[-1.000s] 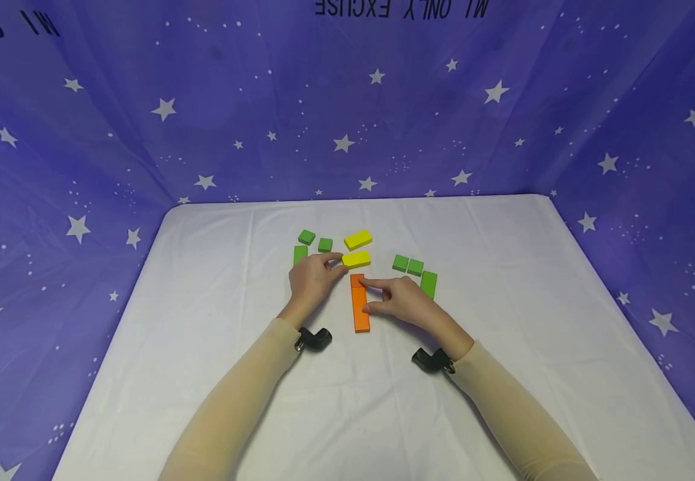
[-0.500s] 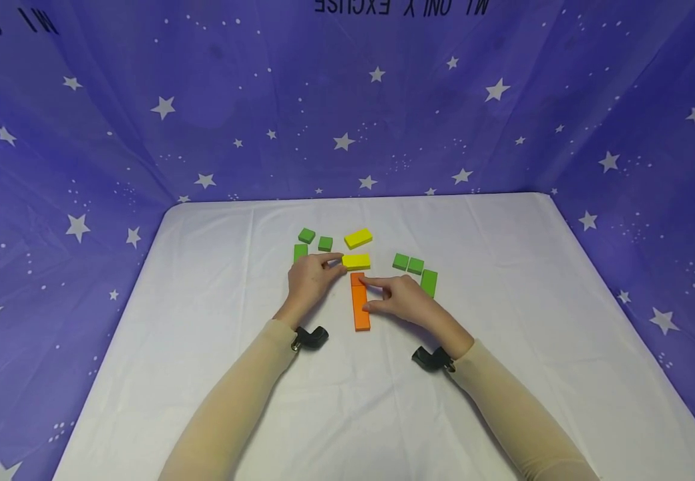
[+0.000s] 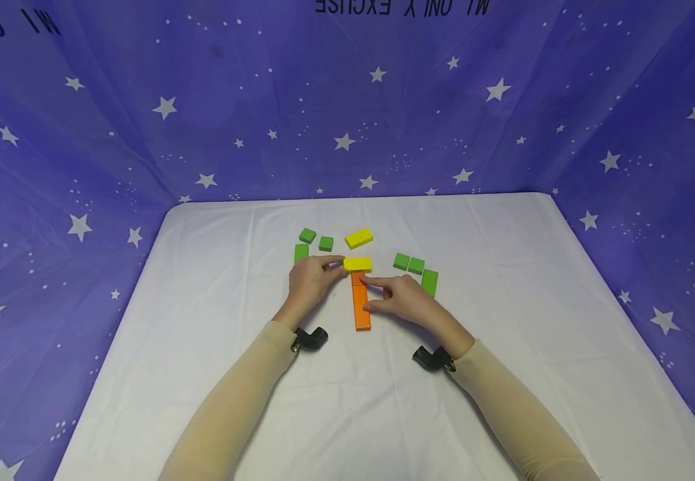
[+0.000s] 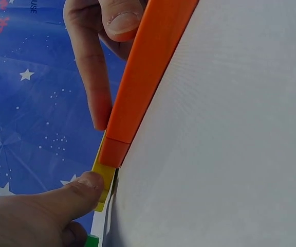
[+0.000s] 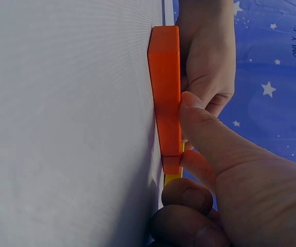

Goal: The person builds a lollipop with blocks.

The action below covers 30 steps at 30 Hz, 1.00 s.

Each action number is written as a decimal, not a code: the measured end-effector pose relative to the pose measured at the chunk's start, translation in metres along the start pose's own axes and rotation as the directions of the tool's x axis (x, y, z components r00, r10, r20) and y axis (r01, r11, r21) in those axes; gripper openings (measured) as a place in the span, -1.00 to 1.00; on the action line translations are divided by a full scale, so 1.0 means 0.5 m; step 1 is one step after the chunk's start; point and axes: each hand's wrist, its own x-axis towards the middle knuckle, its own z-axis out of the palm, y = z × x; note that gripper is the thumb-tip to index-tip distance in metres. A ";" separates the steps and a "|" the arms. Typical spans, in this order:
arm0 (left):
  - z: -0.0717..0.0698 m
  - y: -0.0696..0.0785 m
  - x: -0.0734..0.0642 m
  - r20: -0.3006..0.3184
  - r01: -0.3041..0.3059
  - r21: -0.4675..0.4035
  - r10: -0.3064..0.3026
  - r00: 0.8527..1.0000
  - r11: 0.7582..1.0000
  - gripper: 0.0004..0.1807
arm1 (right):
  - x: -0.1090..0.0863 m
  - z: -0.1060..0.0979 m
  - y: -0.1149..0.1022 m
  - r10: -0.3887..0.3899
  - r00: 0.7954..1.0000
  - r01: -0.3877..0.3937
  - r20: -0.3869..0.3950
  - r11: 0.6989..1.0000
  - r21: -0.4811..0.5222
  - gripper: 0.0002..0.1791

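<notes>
In the head view my left hand pinches the left end of a yellow block between thumb and index finger. That block lies crosswise at the far end of a small orange block, which sits end to end with a long orange block. My right hand reaches in from the right. Its index fingertip rests on the small orange block and its thumb touches the long one, the other fingers curled under. In the left wrist view the left thumb presses against the yellow block.
A second yellow block lies slantwise farther back. Green blocks flank the middle: two small ones and a longer one partly behind my left hand, and two small ones with a longer one by my right. A starry purple cloth encloses the white table.
My left hand has drawn the yellow block towards me, straightening it and closing the gap to the small orange block. The right hand has stayed in place on the orange blocks.
</notes>
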 end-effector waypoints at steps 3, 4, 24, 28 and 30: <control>0.000 -0.001 0.000 0.003 -0.004 0.010 0.003 1.000 1.000 -0.62 | 0.000 -0.001 -0.002 0.006 1.000 -0.006 0.000 1.000 0.002 -0.25; 0.000 -0.002 -0.001 0.004 -0.004 0.012 0.004 1.000 1.000 -0.61 | 0.000 -0.001 -0.003 0.008 1.000 -0.008 0.001 1.000 0.002 -0.25; 0.000 0.000 -0.007 0.027 0.006 -0.006 -0.006 1.000 1.000 -0.61 | -0.001 -0.003 -0.002 0.018 1.000 -0.018 0.015 1.000 0.009 -0.23; 0.000 -0.001 -0.008 0.029 0.008 -0.002 -0.008 1.000 1.000 -0.61 | 0.000 -0.004 -0.003 0.028 0.999 -0.028 0.023 1.000 0.010 -0.22; 0.000 -0.001 -0.008 0.031 0.011 -0.005 -0.011 0.999 1.000 -0.61 | 0.000 -0.005 -0.004 0.031 0.999 -0.032 0.026 0.999 0.011 -0.21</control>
